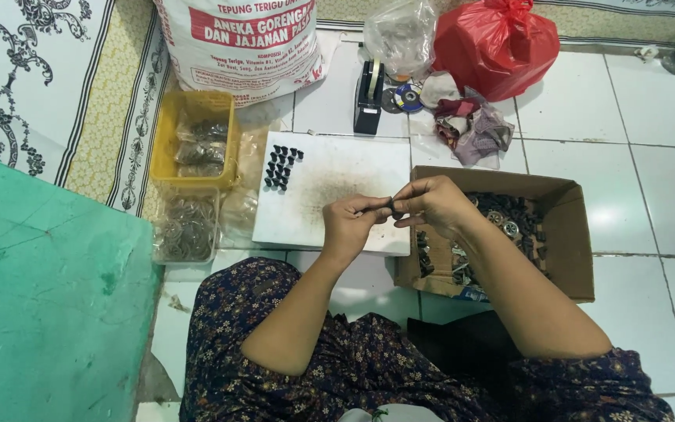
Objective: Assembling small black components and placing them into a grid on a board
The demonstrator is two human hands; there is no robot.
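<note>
Fingertips of both hands met at the centre of the frame, pinched together on a small dark part [391, 205]; its exact shape could not be made out. The left hand [351, 224] had thumb and forefinger closed on the near end of the part, remaining fingers curled. The right hand [433, 205] gripped the other end in the same manner, its wrist over the edge of the open brown cardboard box [568, 234].

Both hands were held above the flat white rectangular board [330, 195] lying on the white tiled floor [650, 125]. A cluster of small black pieces [281, 166] sat in rows at the upper left corner of that board, apart from the hands. The cardboard box, right of centre, contained a mixed heap of dark and silvery metal parts [501, 219].

Left of the board stood a yellow plastic basket [194, 109] holding clear bags, and below it a clear plastic tray of metal rings [187, 228]. At the upper centre were a black tape dispenser [368, 95], a large white printed sack [244, 43], a clear plastic bag [400, 35], a red plastic bag [498, 43] and crumpled cloth [470, 125]. A green surface [48, 297] filled the lower left. The person's lap was covered by dark floral fabric [337, 367].
</note>
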